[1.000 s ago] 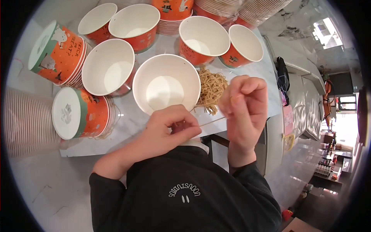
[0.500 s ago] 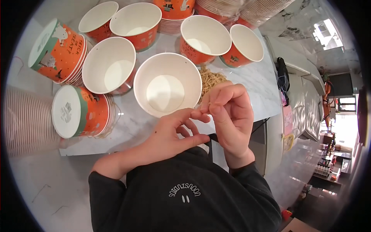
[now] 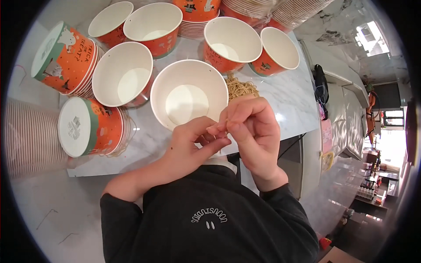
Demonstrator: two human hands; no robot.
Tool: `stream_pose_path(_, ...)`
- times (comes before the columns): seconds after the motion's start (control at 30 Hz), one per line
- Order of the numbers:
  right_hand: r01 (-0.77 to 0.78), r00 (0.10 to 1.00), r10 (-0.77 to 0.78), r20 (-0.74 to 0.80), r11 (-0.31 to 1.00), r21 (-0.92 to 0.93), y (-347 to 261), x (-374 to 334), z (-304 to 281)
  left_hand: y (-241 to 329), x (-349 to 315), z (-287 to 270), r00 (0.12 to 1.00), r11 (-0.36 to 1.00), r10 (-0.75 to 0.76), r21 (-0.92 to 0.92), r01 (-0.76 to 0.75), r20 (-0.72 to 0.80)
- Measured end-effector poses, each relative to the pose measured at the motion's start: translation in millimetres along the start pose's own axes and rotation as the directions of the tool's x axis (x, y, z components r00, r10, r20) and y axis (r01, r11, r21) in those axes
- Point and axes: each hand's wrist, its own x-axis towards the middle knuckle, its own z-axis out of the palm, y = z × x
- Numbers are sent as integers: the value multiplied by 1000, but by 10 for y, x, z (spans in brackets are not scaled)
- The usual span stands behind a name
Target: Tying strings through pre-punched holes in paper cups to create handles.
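My left hand (image 3: 191, 143) and my right hand (image 3: 256, 133) meet at the fingertips above the table's near edge. The right thumb and forefinger are pinched together, with a tiny pale bit at their tips, too small to name. My left fingers are bent and closed against them; whatever they hold is hidden. Just beyond the hands stands a white-lined paper bucket (image 3: 187, 73), upright, with small holes near its rim. Behind my right hand lies a heap of tan cords (image 3: 241, 89), partly covered by that hand.
More orange paper buckets stand upright around it, such as one behind left (image 3: 123, 72) and one behind right (image 3: 230, 33). Stacked buckets (image 3: 112, 127) lie sideways at the left, beside a wrapped white stack (image 3: 33, 136). The marble-patterned table (image 3: 291, 105) ends at the right.
Both hands have shifted slightly left and come closer together. My left thumb has risen toward its forefinger, closing that hand. The buckets have stayed in place.
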Motion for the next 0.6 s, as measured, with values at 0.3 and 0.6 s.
stream_pose_path(0.3, 29, 974, -103, -202, 941, -338, -198, 82, -217, 297, 34, -337, 967, 959, -240, -135, 250, 83)
stream_pose_path(0.6, -243, 937, 304, 169, 920, -307, -99, -1, 164, 482, -90, -379, 1000, 996, -28, 84, 28, 2)
